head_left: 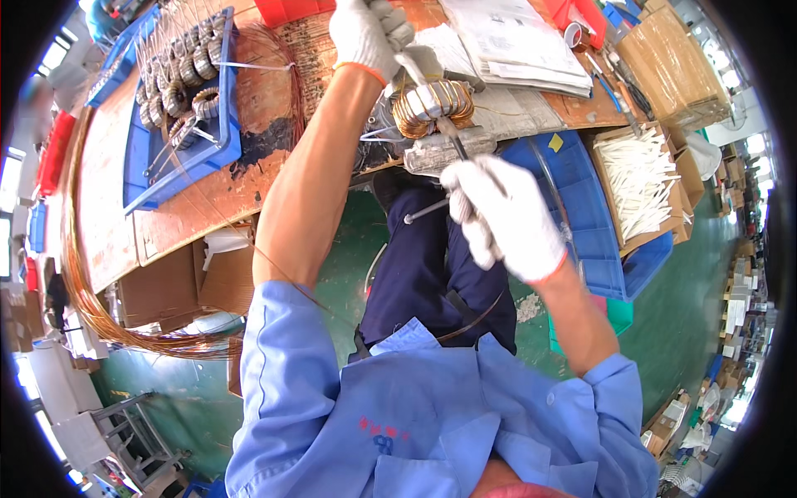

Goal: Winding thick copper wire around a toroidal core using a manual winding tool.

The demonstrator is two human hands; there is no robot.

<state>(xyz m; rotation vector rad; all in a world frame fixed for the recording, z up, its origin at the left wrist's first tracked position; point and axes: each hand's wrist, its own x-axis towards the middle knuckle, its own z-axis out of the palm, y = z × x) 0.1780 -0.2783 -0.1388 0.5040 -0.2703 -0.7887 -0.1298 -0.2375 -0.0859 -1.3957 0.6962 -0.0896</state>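
Observation:
A ring-shaped coil wound with copper wire (432, 106) sits at the table's front edge, above a scuffed grey block (448, 151). My left hand (369, 37), in a white glove, is closed beyond the coil around the end of a pale stick (411, 68) that slants down to it. My right hand (506, 216), also gloved, grips a hook-like tool with a metal crossbar (427, 211) sticking out to the left. This tool's shaft (452, 137) reaches up to the coil's near side; its tip is hidden there.
At left, a blue tray (228, 149) holds several wound ring coils (195, 62). A large loop of copper wire (79, 274) hangs past the table's left edge. At right stand a blue bin (573, 178) and a carton of white strips (635, 183). Papers (515, 41) lie behind.

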